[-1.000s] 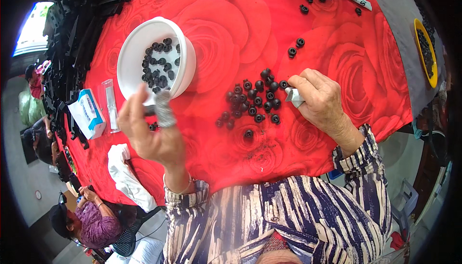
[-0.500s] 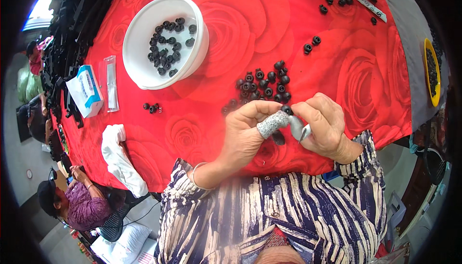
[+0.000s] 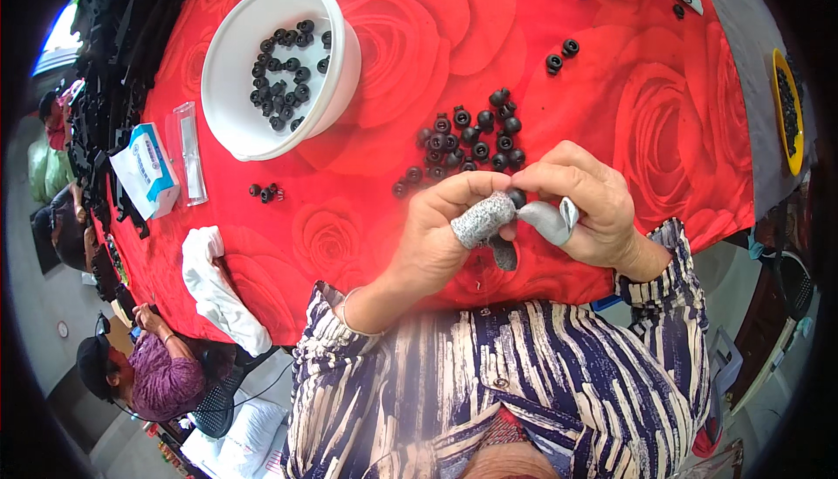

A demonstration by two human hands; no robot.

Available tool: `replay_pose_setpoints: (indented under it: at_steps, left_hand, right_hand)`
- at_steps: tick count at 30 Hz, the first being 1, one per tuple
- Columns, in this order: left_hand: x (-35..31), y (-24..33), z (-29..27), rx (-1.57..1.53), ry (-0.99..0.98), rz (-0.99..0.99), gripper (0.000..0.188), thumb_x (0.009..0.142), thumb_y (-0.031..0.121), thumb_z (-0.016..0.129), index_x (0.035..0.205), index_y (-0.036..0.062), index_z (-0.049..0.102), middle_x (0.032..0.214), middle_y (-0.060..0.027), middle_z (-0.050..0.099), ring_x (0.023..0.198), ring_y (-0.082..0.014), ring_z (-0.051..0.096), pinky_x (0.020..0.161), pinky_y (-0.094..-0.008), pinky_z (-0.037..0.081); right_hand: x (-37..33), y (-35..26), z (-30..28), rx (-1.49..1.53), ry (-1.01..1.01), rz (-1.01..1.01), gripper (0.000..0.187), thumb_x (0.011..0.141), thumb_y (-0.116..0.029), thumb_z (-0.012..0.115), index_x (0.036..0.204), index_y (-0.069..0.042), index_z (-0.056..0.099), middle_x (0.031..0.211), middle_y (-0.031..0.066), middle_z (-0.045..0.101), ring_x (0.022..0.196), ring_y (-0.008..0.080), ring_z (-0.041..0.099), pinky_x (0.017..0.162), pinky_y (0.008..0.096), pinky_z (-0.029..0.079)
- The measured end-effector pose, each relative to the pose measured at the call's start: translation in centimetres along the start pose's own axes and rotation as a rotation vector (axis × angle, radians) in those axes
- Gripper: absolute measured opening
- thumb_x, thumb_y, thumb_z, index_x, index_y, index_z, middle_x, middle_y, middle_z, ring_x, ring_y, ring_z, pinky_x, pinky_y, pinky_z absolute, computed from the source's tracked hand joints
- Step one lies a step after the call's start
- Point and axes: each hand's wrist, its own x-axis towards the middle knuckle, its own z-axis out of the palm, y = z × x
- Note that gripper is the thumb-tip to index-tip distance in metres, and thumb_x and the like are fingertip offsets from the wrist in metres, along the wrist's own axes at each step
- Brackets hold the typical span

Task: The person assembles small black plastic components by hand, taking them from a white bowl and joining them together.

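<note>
A small round black part (image 3: pixel 517 198) is pinched between my two hands, just above the near edge of the red cloth. My left hand (image 3: pixel 432 233) grips it from the left, a speckled grey sleeve (image 3: pixel 483 220) over the thumb. From the right, the fingertips of my right hand (image 3: pixel 594 208) close on the same part. A smooth grey cover (image 3: pixel 547 220) sits on that thumb. Beyond my hands lies a loose pile of similar black parts (image 3: pixel 471 137). More of them rest inside a white bowl (image 3: pixel 345 86) at the far left.
A rose-patterned red cloth (image 3: pixel 393 51) covers the table. To the left are a white cloth (image 3: pixel 214 291), a blue-and-white box (image 3: pixel 148 169), a clear plastic strip (image 3: pixel 190 152) and heaped black pieces (image 3: pixel 131 51). A yellow tray (image 3: pixel 790 112) stands far right. Another person (image 3: pixel 153 366) sits at lower left.
The table has shifted slightly up and left in view. My right thumb now lies flatter beside the black part; both hands still hold it.
</note>
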Motion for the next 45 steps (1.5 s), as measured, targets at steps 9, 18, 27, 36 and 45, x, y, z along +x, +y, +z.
replay_pose_setpoints:
  at_steps: [9,18,27,36,45]
  left_hand:
    - [-0.1,1.2,-0.2,0.084,-0.022,-0.176,0.024,0.087,0.009,0.064,0.106,-0.0036,0.063,0.082,-0.0072,0.065,0.070,-0.0120,0.063,0.059,-0.0258,0.054]
    - [-0.7,0.7,-0.1,0.135,-0.027,-0.150,0.024,0.089,0.010,0.061,0.110,-0.0027,0.062,0.079,-0.0069,0.065,0.066,-0.0123,0.062,0.057,-0.0258,0.052]
    - [-0.6,0.5,0.1,0.103,-0.006,-0.122,0.024,0.091,0.011,0.059,0.111,-0.0022,0.061,0.078,-0.0062,0.063,0.066,-0.0125,0.062,0.058,-0.0254,0.052]
    - [-0.5,0.8,-0.2,0.078,0.029,-0.129,0.024,0.091,0.010,0.058,0.112,-0.0024,0.061,0.088,-0.0065,0.064,0.073,-0.0111,0.061,0.060,-0.0253,0.052]
    - [-0.6,0.7,-0.2,0.104,0.020,-0.081,0.025,0.090,0.008,0.059,0.112,-0.0026,0.061,0.087,-0.0053,0.063,0.074,-0.0106,0.059,0.061,-0.0249,0.052]
  right_hand:
    - [-0.4,0.7,0.2,0.079,-0.011,-0.099,0.029,0.070,-0.001,0.074,0.098,-0.001,0.066,0.075,0.0081,0.058,0.059,0.0181,0.059,0.048,0.0285,0.045]
    - [-0.4,0.4,0.0,-0.023,-0.029,-0.256,0.031,0.061,-0.001,0.079,0.089,0.001,0.065,0.072,0.0087,0.057,0.051,0.0175,0.050,0.043,0.0289,0.036]
    - [-0.3,0.3,0.0,-0.070,-0.062,-0.219,0.029,0.061,-0.001,0.074,0.087,0.000,0.062,0.071,0.0077,0.056,0.055,0.0188,0.056,0.044,0.0292,0.043]
    - [0.0,0.3,-1.6,0.113,-0.133,-0.040,0.033,0.067,-0.005,0.071,0.097,0.001,0.058,0.075,0.0093,0.054,0.060,0.0192,0.055,0.049,0.0299,0.042]
    - [-0.1,0.7,-1.2,0.101,-0.237,0.188,0.019,0.084,-0.007,0.057,0.100,0.001,0.054,0.081,0.0137,0.054,0.070,0.0284,0.056,0.061,0.0360,0.044]
